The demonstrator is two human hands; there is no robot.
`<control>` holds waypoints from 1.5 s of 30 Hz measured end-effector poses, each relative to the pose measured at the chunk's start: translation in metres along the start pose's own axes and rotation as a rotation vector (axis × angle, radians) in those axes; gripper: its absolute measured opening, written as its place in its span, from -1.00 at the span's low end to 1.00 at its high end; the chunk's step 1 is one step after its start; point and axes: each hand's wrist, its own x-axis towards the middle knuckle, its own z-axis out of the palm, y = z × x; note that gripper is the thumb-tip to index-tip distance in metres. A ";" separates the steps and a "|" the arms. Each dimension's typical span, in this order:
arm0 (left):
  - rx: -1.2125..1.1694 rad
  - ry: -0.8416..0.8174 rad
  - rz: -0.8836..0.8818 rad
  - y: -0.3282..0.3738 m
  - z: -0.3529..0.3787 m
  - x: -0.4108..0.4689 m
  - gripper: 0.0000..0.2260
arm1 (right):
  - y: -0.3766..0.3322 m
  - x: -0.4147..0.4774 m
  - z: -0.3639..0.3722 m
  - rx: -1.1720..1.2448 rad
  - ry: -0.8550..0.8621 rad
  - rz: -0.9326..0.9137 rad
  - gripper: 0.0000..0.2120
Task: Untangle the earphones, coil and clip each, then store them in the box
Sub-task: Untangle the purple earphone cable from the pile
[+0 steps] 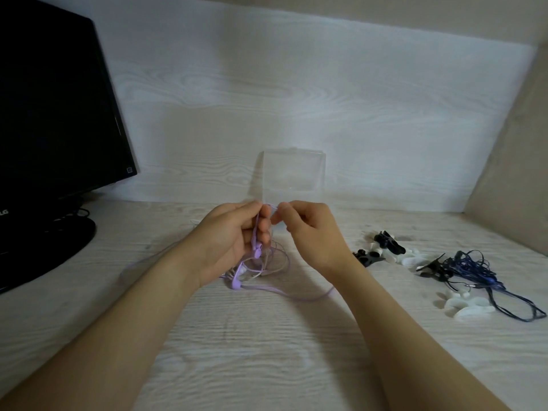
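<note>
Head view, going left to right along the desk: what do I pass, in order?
Monitor → left hand → right hand, both holding the purple earphones → black and white clips → dark blue earphones. Clear box omitted: it lies behind both hands.

monitor (53,114) cut off at left edge, clear box (292,173) base hidden behind hands
</note>
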 end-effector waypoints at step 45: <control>0.074 0.071 0.229 -0.004 0.001 0.003 -0.76 | -0.010 -0.004 -0.002 -0.227 -0.053 0.036 -0.70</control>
